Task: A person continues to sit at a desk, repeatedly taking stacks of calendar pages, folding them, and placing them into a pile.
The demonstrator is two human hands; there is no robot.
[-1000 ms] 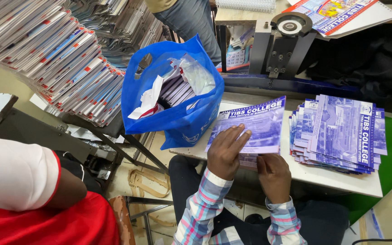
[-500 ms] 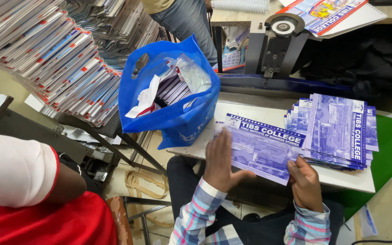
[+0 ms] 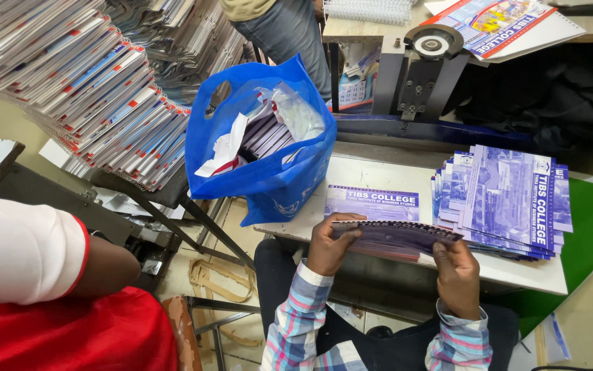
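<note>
My left hand (image 3: 331,244) and my right hand (image 3: 456,269) both grip a small bundle of purple printed sheets (image 3: 396,236), lifted edge-on above the white table (image 3: 516,273). The left hand holds the bundle's left end, the right hand its right end. Under the bundle one purple sheet (image 3: 372,202) lies flat on the table. To the right sits a fanned stack of the same purple sheets (image 3: 509,203). My sleeves are plaid.
A blue bag (image 3: 269,172) stuffed with papers and plastic hangs off the table's left corner. Leaning stacks of booklets (image 3: 76,82) fill the upper left. A person in red and white (image 3: 35,288) sits at left. A metal machine (image 3: 420,69) stands behind the table.
The sheets that lay flat under my hands have been gathered and raised on edge. My left hand shifted from pressing on top to gripping the bundle's left end.
</note>
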